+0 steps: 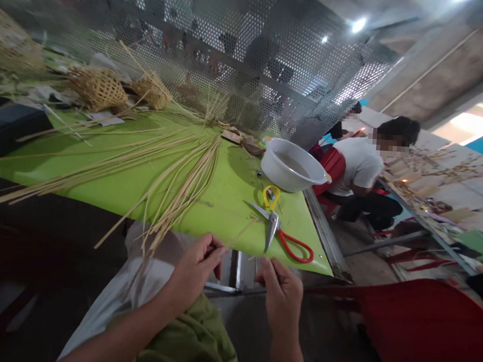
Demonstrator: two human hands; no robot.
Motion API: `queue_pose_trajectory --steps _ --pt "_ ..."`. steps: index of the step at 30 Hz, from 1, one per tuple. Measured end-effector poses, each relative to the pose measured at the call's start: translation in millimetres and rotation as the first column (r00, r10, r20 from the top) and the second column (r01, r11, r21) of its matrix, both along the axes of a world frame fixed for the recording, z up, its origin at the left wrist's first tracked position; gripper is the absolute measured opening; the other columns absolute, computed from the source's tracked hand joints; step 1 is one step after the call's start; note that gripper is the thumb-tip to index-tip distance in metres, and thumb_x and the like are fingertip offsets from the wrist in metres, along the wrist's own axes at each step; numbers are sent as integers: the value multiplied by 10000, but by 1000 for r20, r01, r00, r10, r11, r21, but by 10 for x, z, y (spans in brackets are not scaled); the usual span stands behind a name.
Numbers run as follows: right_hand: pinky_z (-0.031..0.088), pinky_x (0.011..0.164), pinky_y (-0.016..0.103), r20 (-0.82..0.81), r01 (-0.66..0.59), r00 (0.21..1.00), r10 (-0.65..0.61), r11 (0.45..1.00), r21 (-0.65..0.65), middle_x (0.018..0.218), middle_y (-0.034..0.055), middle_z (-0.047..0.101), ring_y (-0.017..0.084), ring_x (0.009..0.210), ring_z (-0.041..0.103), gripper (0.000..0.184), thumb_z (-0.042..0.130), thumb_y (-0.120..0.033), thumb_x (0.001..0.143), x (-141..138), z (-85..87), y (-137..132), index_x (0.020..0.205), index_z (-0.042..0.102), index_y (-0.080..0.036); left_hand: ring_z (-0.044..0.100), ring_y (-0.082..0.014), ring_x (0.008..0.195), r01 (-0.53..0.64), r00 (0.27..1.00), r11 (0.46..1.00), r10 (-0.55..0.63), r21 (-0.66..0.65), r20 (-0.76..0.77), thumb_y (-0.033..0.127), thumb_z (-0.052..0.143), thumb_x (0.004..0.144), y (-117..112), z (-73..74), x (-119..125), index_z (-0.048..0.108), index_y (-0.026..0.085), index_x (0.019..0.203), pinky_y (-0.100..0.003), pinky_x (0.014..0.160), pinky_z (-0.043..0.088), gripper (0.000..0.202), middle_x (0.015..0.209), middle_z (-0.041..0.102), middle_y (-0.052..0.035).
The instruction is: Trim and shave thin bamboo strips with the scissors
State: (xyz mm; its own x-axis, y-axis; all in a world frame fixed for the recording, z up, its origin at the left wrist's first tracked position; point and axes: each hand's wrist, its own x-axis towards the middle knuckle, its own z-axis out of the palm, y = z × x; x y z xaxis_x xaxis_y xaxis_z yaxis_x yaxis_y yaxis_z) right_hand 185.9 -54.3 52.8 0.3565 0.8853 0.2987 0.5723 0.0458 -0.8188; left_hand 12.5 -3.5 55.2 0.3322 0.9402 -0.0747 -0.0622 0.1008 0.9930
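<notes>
My left hand (200,261) is closed in a pinch just off the table's front edge. A thin, pale bamboo strip (243,231) runs up and right from its fingertips, faint against the green. My right hand (281,291) is also pinched closed, apart from the left; a tiny pale end shows by its fingertips, but what it holds is hidden. Just beyond the right hand, scissors (272,222) with one yellow and one red handle lie spread apart. A bundle of bamboo strips (189,191) fans over the table edge beside my left hand.
On the green tabletop (231,202) stands a white basin (285,176) holding liquid. Longer strips (102,166) and woven baskets (97,88) lie left, near a dark box (11,126). A perforated metal screen (218,47) borders the back. Red chair (425,332) at right; people sit beyond.
</notes>
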Motion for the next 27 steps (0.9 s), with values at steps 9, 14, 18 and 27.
queue_pose_trajectory --steps 9,14,18,27 --pt "395 546 225 -266 -226 938 221 974 11 780 12 607 113 595 472 224 658 -400 778 -208 9 93 853 630 -191 515 -120 566 130 989 992 -129 -2 65 371 492 877 -106 -14 60 498 196 806 -246 583 394 189 595 522 51" --pt "349 510 221 -328 -156 932 153 988 16 592 -41 485 104 542 419 246 628 -400 814 -181 16 149 705 578 -186 529 -140 596 167 981 985 -161 44 -109 386 460 894 -151 -37 -10 511 202 781 -255 607 372 222 606 584 23" --pt "330 511 230 -245 10 970 7 998 69 559 -47 469 109 528 419 265 597 -415 842 -85 41 150 711 571 -187 537 -150 618 207 958 977 -189 60 -216 410 429 909 -204 -81 -100 530 206 770 -254 619 362 267 612 602 16" --pt "370 536 247 -162 186 974 -159 968 170 562 -24 497 137 543 460 310 585 -471 840 7 90 101 685 577 -202 486 -130 540 91 981 996 -85 25 -175 403 441 904 -316 -49 -327 495 211 749 -234 570 358 252 548 518 41"
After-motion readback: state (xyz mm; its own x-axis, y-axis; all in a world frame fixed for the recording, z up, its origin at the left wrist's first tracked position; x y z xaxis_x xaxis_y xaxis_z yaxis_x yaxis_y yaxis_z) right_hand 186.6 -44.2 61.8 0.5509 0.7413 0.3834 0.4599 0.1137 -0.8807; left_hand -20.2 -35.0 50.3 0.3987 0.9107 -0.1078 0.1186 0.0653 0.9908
